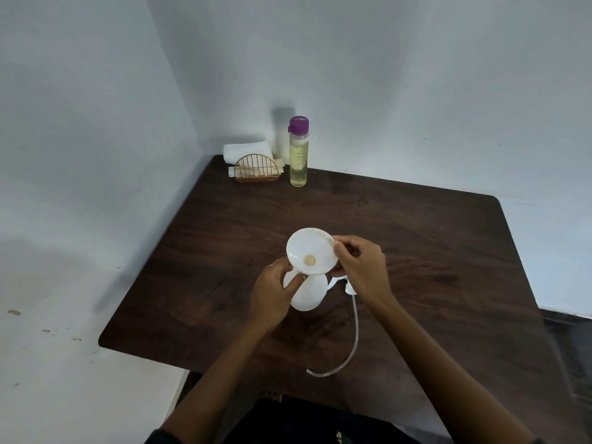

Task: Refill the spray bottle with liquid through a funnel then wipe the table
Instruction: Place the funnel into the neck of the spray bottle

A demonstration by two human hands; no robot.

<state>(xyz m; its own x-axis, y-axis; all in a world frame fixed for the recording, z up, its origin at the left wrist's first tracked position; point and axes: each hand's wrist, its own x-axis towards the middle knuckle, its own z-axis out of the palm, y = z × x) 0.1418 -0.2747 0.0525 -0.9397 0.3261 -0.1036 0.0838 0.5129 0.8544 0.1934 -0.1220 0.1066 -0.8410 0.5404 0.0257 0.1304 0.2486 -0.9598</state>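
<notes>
Both hands (272, 296) seemingly gripping funnel (312, 251).

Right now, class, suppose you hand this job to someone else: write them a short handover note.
Left hand steadies the white spray bottle at its neck. Right hand pinches the rim of the funnel seated in the bottle.
Spray head with tube lies on the table, beside the bottle.
Refill bottle stands capped at the back, beside the folded cloth and napkin holder.
Done: head off, funnel placed. Left: pour, refit head, wipe.
</notes>
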